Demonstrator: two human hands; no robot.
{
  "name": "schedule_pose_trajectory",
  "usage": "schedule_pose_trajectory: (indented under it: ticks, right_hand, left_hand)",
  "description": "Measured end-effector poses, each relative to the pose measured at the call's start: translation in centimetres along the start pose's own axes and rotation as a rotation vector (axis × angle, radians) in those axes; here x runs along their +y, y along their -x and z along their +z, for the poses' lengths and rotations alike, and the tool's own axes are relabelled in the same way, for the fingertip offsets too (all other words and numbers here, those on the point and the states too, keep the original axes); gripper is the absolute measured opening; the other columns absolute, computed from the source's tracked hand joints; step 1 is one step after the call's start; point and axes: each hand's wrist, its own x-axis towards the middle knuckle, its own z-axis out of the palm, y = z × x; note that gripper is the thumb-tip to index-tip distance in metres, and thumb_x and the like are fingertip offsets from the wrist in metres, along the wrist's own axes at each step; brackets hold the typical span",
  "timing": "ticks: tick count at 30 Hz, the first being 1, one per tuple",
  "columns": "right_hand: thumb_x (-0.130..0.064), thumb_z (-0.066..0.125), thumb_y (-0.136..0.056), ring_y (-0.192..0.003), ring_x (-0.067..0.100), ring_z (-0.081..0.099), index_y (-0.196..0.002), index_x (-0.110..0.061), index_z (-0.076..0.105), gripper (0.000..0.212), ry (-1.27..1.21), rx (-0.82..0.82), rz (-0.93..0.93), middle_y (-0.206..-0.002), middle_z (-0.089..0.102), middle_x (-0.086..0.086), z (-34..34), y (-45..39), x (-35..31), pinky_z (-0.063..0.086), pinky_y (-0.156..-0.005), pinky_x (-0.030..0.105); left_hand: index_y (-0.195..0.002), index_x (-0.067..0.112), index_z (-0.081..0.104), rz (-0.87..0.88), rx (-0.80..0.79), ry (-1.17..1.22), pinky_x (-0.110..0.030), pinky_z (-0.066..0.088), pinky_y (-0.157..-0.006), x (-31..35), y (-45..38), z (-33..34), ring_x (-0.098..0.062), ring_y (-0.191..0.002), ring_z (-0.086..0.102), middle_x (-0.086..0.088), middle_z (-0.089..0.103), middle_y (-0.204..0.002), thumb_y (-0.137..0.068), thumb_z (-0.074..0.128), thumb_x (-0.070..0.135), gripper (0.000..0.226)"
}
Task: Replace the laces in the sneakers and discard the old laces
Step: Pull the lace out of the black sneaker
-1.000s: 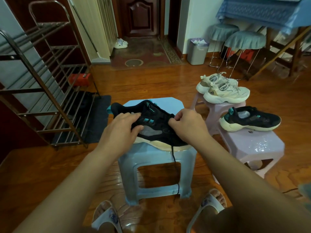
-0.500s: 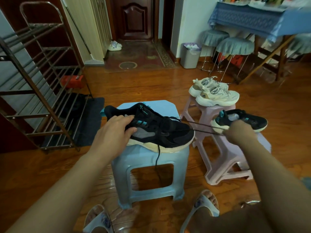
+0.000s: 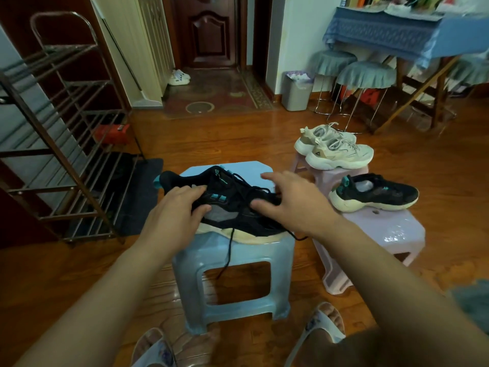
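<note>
I steady a black sneaker point(image 3: 225, 207) on a pale blue plastic stool point(image 3: 232, 263) with my left hand point(image 3: 174, 215), fingers curled over the collar and thumb pressed to the side panel, gripping it so it will not slide as the lace is worked. My right hand point(image 3: 288, 205) hovers over the forefoot with fingers spread and relaxed, holding nothing, reaching in toward the eyelets. The black lace point(image 3: 229, 250) is partly loosened: loops lie slack across the tongue and one free end hangs down over the stool's front edge, another trailing off beside the toe.

The matching black sneaker point(image 3: 375, 193) waits on a lilac stool point(image 3: 381, 234) just to the right, its tongue area apparently without a lace, though that is hard to confirm. A pair of cream sneakers point(image 3: 336, 149) sits on a second lilac stool behind it. A grey waste bin point(image 3: 296, 92) stands by the far wall, well apart, a likely place for the old laces.

A small teal triangular logo marks the black sneaker's tongue, and a dark triangle badge shows on a cream shoe; no lettering is legible on either.
</note>
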Motion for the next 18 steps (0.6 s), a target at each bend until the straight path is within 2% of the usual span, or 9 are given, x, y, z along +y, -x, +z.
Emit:
schedule_pose_trajectory:
  ticks: [2,3,5,9,11,13,15,16,18]
  right_hand:
    - [-0.085,0.055,-0.075,-0.13,0.021,0.05,-0.156,-0.031,0.029,0.101,0.165,-0.104,-0.069,-0.148,0.045,-0.002,0.7,-0.4,-0.2,0.046,-0.099,0.042]
    - [-0.085,0.056,-0.075,-0.133,0.024,0.048,-0.157,-0.029,0.028,0.103,0.209,-0.148,-0.08,-0.152,0.042,-0.002,0.8,-0.5,-0.1,0.046,-0.099,0.044]
    - [-0.075,0.063,-0.079,-0.121,0.028,0.055,-0.149,-0.024,0.041,0.089,0.313,-0.155,-0.11,-0.137,0.052,0.001,0.9,-0.9,0.0,0.049,-0.09,0.045]
    - [-0.044,0.069,-0.091,-0.096,0.027,0.061,-0.119,-0.017,0.067,0.039,0.206,-0.074,-0.097,-0.102,0.058,0.005,0.7,-0.6,0.4,0.049,-0.075,0.037]
    - [-0.029,0.064,-0.096,-0.09,0.026,0.063,-0.106,-0.015,0.071,0.019,0.244,-0.036,-0.107,-0.092,0.062,0.005,1.2,-0.1,0.4,0.047,-0.067,0.035]
    - [-0.016,0.059,-0.096,-0.086,0.027,0.063,-0.099,-0.013,0.071,0.013,0.268,0.013,-0.117,-0.089,0.06,0.006,1.6,0.2,0.7,0.04,-0.064,0.031]
    - [-0.008,0.058,-0.095,-0.086,0.024,0.063,-0.101,-0.015,0.072,0.016,0.167,0.04,0.035,-0.092,0.064,0.005,0.8,0.2,2.4,0.042,-0.068,0.029]
    - [-0.008,0.059,-0.095,-0.086,0.023,0.064,-0.1,-0.015,0.071,0.015,0.046,0.059,0.22,-0.092,0.066,0.005,0.0,0.0,4.4,0.049,-0.071,0.032]
    - [-0.011,0.065,-0.095,-0.084,0.027,0.064,-0.103,-0.007,0.069,0.01,-0.339,0.204,0.688,-0.097,0.069,0.014,-2.1,0.2,9.0,0.058,-0.082,0.046]
  left_hand:
    - [-0.145,0.027,0.054,0.005,0.001,-0.003,-0.034,0.045,-0.088,0.0,-0.1,0.0,-0.01,-0.109,0.049,0.016,0.054,-0.107,-0.101,0.061,0.033,0.045]
    - [-0.145,0.027,0.054,0.008,0.001,-0.001,-0.035,0.046,-0.088,0.0,0.0,0.1,-0.009,-0.108,0.048,0.017,0.053,-0.106,-0.101,0.06,0.033,0.046]
    - [-0.145,0.027,0.054,0.012,0.006,0.002,-0.035,0.046,-0.088,-0.1,0.0,0.1,-0.007,-0.105,0.046,0.018,0.05,-0.104,-0.101,0.06,0.034,0.045]
    - [-0.145,0.027,0.054,-0.005,0.028,-0.001,-0.034,0.045,-0.085,0.2,0.0,0.1,-0.009,-0.106,0.047,0.018,0.048,-0.102,-0.101,0.06,0.033,0.044]
    - [-0.145,0.028,0.054,-0.017,0.03,-0.002,-0.034,0.044,-0.085,0.3,0.0,0.1,-0.012,-0.11,0.05,0.017,0.049,-0.102,-0.101,0.06,0.033,0.044]
    - [-0.145,0.029,0.054,-0.015,0.028,0.0,-0.034,0.044,-0.084,0.3,0.1,0.1,-0.013,-0.111,0.05,0.016,0.05,-0.102,-0.101,0.06,0.033,0.044]
    - [-0.146,0.029,0.053,-0.021,0.024,0.006,-0.035,0.045,-0.085,0.3,0.2,0.0,-0.014,-0.112,0.051,0.016,0.051,-0.105,-0.101,0.06,0.034,0.045]
    - [-0.146,0.028,0.053,-0.022,0.023,0.009,-0.036,0.046,-0.087,0.3,0.1,0.0,-0.015,-0.113,0.052,0.015,0.053,-0.107,-0.101,0.06,0.034,0.046]
    - [-0.147,0.028,0.053,-0.033,0.027,0.019,-0.04,0.049,-0.09,0.3,0.2,0.0,-0.017,-0.115,0.053,0.012,0.056,-0.111,-0.101,0.06,0.034,0.047]
